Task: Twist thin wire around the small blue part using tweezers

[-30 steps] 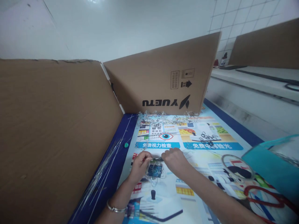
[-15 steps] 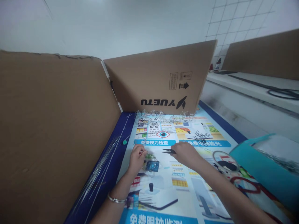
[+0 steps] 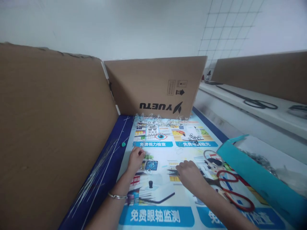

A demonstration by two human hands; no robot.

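Observation:
My left hand [image 3: 135, 158] rests closed on the printed poster mat [image 3: 158, 217], its fingers pinched on the edge of a small clear packet [image 3: 150, 165] lying by it. To the right, my right hand [image 3: 189, 174] is closed around black tweezers [image 3: 173, 172] whose tips point left toward the packet, a short gap away. A metal bangle [image 3: 116, 196] circles my left wrist.
Cardboard walls stand on the left [image 3: 52, 134] and at the back [image 3: 155, 88]. A teal box [image 3: 259, 179] sits at the right with red-handled scissors [image 3: 233, 191] beside it. Small clear parts [image 3: 163, 117] line the back wall; black rings [image 3: 194, 138] and thin wires [image 3: 100, 166] lie on the mat.
My right hand with the tweezers has drawn back from the packet, right and toward me. The left hand stayed on the packet. The view has swung right.

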